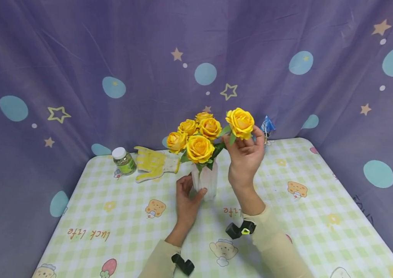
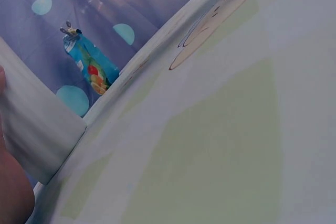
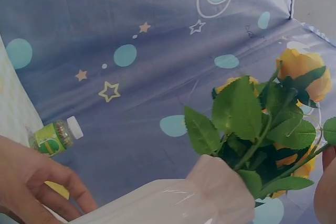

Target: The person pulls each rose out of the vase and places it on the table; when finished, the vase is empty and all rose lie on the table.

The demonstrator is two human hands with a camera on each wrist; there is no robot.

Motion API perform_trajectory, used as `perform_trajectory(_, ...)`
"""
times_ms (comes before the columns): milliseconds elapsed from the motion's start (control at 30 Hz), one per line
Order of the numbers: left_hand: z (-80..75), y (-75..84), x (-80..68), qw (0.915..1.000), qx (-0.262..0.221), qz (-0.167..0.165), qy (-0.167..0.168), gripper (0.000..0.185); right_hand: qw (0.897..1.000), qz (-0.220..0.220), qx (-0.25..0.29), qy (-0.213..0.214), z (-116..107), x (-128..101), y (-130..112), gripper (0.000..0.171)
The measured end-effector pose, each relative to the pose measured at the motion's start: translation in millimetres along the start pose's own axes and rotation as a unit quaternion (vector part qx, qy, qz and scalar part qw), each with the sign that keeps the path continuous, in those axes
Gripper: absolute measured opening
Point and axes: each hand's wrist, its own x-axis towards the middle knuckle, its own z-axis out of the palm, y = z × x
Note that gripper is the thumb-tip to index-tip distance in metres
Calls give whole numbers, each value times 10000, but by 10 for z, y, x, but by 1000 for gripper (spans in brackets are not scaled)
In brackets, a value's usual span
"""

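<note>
A pale, wavy vase (image 1: 211,179) stands upright near the middle of the table, holding a bunch of yellow roses (image 1: 200,150) with green leaves. My left hand (image 1: 186,202) grips the vase low on its left side, thumb across the front. To the right of the bunch, my right hand (image 1: 246,164) pinches one yellow rose (image 1: 240,122) just beneath its bloom. In the right wrist view, stems and leaves (image 3: 239,108) rise from the ruffled mouth of the vase, and one stem runs toward a fingertip at the right edge.
Left of the vase lie a white-lidded jar (image 1: 125,163) and a yellow and white glove (image 1: 149,163). Behind the right hand is a blue printed bag (image 2: 93,65) closed with a clip. A purple curtain (image 1: 140,34) surrounds the checked tablecloth (image 1: 127,239).
</note>
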Motion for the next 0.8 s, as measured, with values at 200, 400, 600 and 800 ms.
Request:
perform_trajectory(200,2,21,-5,9999,-20,-88,47,60,9995,-158,219,155,26,91,-34,49)
perform_trajectory(400,20,1,2,9999,-46,87,-18,60,9977,-310,368,484,5,196,-89,49)
perform_trajectory(600,18,-6,12,9994,-124,316,-45,61,9954,-424,541,673,-17,337,-161,47)
perform_trajectory(800,11,-6,10,9995,-226,231,-56,61,9914,-612,738,894,-30,475,-255,45)
